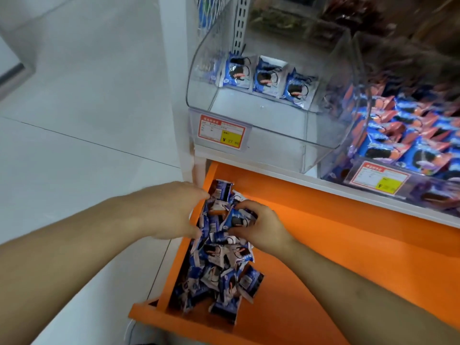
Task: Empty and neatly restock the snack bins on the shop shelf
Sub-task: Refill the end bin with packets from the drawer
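Note:
A heap of blue-and-white snack packets (219, 265) lies at the left end of the orange lower shelf (323, 245). My left hand (171, 210) rests on the heap's upper left, fingers curled around some packets. My right hand (256, 225) pinches one blue packet (236, 219) at the top of the heap. Above, a clear plastic bin (249, 135) holds three of the same packets (266, 77) standing in a row against its back wall; the bin's floor in front of them is bare.
A second clear bin (373, 180) to the right is full of blue and orange packets. Red-and-yellow price tags (221, 130) hang on both bin fronts. Darker bins sit on the shelf above. Grey tiled floor (87, 108) lies left of the shelf's white end panel.

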